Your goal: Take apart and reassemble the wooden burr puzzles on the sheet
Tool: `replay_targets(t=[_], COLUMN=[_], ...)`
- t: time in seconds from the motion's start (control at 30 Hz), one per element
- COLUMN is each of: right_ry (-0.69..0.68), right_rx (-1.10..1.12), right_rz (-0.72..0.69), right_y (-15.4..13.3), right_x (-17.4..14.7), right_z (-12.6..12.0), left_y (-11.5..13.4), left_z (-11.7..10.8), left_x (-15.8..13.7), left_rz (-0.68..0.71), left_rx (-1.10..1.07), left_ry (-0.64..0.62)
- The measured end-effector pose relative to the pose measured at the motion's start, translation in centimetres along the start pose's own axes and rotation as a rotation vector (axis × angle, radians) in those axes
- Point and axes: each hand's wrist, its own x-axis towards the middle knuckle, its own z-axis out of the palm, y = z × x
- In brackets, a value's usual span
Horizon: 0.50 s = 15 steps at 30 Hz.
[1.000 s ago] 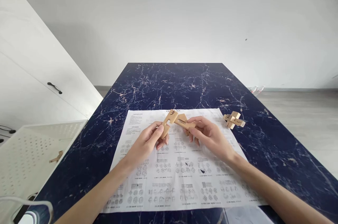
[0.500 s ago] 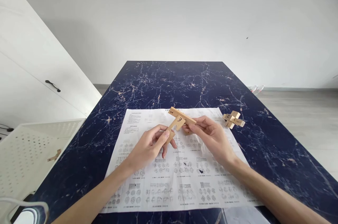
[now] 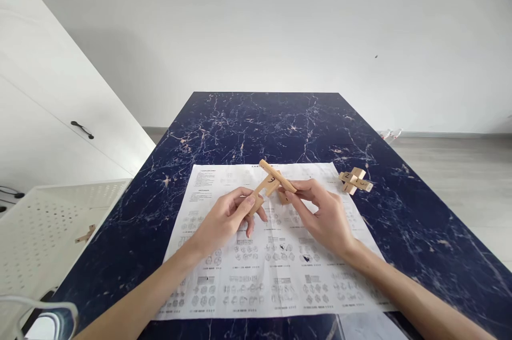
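My left hand [image 3: 228,218] pinches the lower end of a notched wooden puzzle piece marked 3 [image 3: 271,180], held at a slant above the paper. With thumb and fingers, my right hand [image 3: 323,212] grips the near end of a wooden bar [image 3: 277,174], which lies crosswise against the top of the notched piece. Whether the two are interlocked I cannot tell. Just under my right fingertips is a small wooden block [image 3: 284,198], partly hidden. A printed instruction sheet [image 3: 236,185] with rows of diagrams lies beneath both hands.
An assembled wooden cross puzzle [image 3: 355,181] with numbered pieces sits by the sheet's right edge on the dark blue marbled table [image 3: 256,121]. At left stands a white perforated basket [image 3: 44,217] with wooden pieces [image 3: 86,234] inside, beside a white cabinet [image 3: 52,78].
The bar in my right hand has rolled, so the face marked 2 no longer shows and it appears thinner. My left hand stays nearly in place.
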Motion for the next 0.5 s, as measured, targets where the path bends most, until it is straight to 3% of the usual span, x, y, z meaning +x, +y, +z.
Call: replay_targets(t=[0.23,0.5], right_ry=[0.005,-0.078], right_rx=[-0.278,-0.190], right_rz=[-0.308,-0.226], right_y=[0.29,0.27], right_x=[0.22,-0.37], right_z=[-0.43,-0.10], left_y=[-0.03,-0.03], left_z=[0.39,0.61], left_x=[-0.03,-0.12], left_rz=[0.021,0.022], left_rx=[-0.010,-0.038], left_ry=[0.015,0.018])
